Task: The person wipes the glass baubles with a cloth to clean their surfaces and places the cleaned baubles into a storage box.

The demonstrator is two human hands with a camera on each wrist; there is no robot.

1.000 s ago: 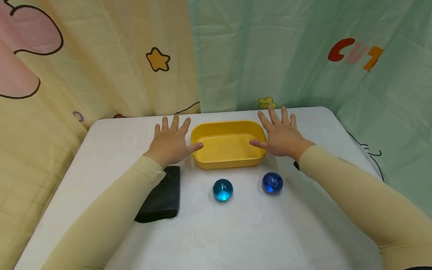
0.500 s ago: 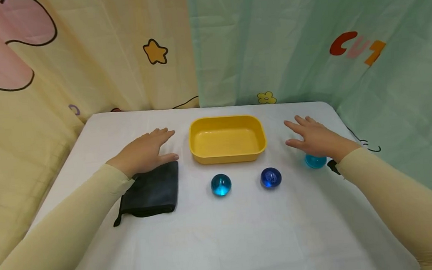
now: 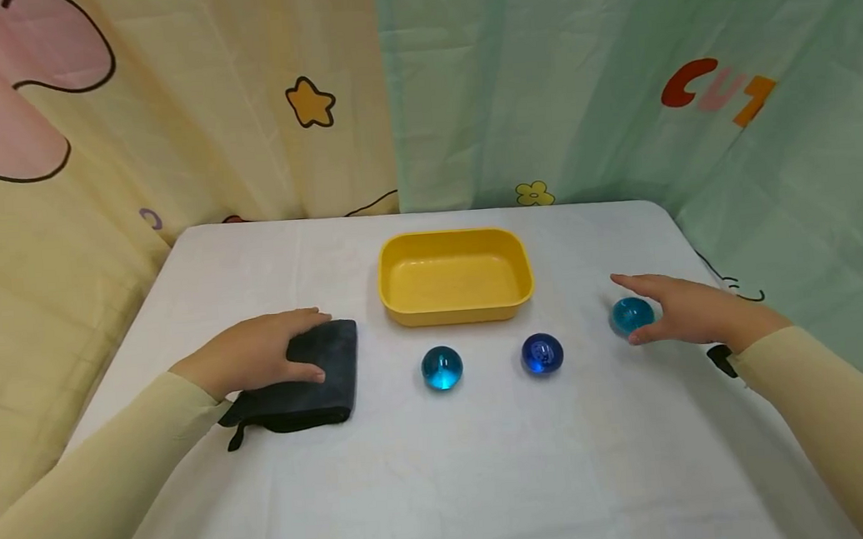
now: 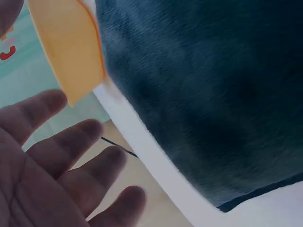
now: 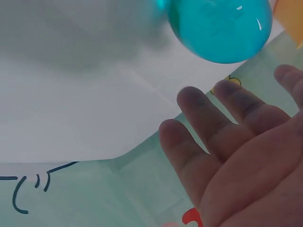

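Note:
A folded dark cloth (image 3: 327, 385) with a small loop at its near left corner lies on the left of the table. Over it hovers my left hand (image 3: 260, 352), fingers extended and thumb apart; the left wrist view shows a gap between the fingers and the cloth (image 4: 203, 94). On the right, a light blue clear ball (image 3: 631, 316) sits between the thumb and fingers of my right hand (image 3: 693, 310). In the right wrist view the fingers (image 5: 222, 118) are spread and apart from that ball (image 5: 225, 28). Neither hand holds anything.
A yellow rectangular tub (image 3: 457, 316) stands at the back middle of the white table (image 3: 447, 485). In front of it rest a teal clear ball (image 3: 442, 368) and a dark blue clear ball (image 3: 542, 354). Printed curtains (image 3: 508, 72) hang behind and at both sides.
Both hands have moved away from the tub's sides, outward and nearer: the left to above the dark cloth, the right beside the light blue ball, which has come into sight.

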